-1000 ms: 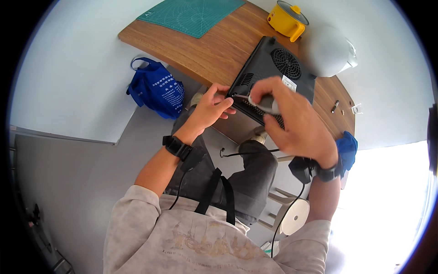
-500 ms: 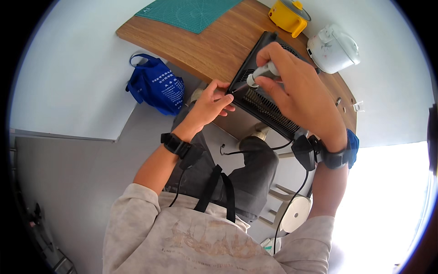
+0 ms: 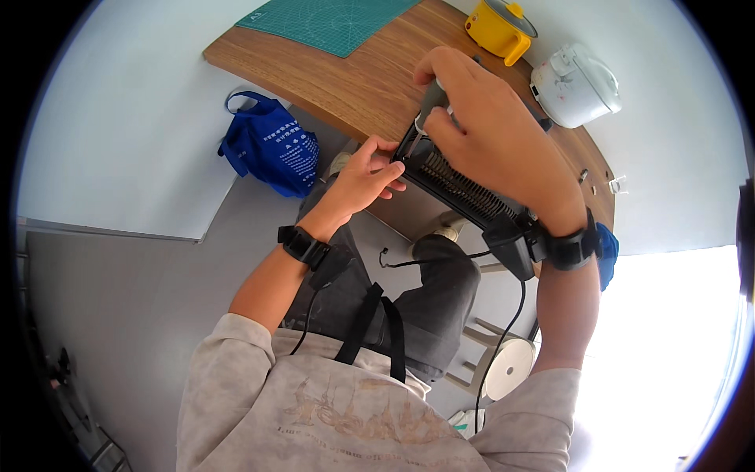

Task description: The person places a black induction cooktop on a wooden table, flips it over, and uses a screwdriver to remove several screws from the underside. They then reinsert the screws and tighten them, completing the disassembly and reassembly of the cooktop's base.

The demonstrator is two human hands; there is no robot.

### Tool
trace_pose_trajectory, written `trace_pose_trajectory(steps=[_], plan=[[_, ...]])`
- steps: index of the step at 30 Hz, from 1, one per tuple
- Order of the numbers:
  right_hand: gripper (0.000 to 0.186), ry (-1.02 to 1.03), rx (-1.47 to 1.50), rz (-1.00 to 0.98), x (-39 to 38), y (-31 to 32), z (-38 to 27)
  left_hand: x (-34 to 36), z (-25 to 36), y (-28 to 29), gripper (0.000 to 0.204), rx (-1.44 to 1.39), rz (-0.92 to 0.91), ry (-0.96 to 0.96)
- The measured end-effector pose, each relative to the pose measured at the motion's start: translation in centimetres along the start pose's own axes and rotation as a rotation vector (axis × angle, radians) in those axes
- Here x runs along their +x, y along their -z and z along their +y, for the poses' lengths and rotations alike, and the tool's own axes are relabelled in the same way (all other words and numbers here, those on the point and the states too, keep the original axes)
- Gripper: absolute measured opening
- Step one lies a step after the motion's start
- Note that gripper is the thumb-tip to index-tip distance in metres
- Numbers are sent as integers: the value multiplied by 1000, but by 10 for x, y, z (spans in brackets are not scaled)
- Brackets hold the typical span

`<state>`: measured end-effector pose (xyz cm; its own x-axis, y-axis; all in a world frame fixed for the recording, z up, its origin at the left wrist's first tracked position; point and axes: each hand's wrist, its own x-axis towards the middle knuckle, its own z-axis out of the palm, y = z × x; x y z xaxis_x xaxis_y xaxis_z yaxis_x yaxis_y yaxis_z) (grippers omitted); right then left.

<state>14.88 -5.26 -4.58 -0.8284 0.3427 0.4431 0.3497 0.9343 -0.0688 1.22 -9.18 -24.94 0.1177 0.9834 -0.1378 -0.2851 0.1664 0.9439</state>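
A black vented appliance (image 3: 462, 186), flat with slotted grilles, lies at the near edge of the wooden table. My left hand (image 3: 363, 186) grips its near left corner, thumb on top and fingers curled along the side. My right hand (image 3: 503, 138) is closed around the grey handle of a screwdriver (image 3: 433, 100) above the appliance. The screwdriver's thin shaft slants down to that same corner, beside my left thumb. Exactly what the tip touches is too small to make out, and my right hand covers much of the appliance.
On the wooden table (image 3: 330, 82) lie a green cutting mat (image 3: 326, 23), a yellow electric pot (image 3: 499, 31) and a white rice cooker (image 3: 576, 85). A blue bag (image 3: 271, 145) hangs or stands by the table's left edge. A pale stool (image 3: 510, 368) stands below right.
My right hand has shifted up and left in the picture, and the screwdriver handle has swung steeper. Its tip stays at the corner. My left hand keeps its hold there.
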Motion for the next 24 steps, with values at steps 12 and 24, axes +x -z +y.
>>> trace_pose_trajectory(steps=[12,24], plan=[[52,-278,-370,-69,6,6,12,-1,1,1,38,-7,-4,10],[16,-148,-18,112,-11,-2,19,0,2,-1,34,9,5,2]])
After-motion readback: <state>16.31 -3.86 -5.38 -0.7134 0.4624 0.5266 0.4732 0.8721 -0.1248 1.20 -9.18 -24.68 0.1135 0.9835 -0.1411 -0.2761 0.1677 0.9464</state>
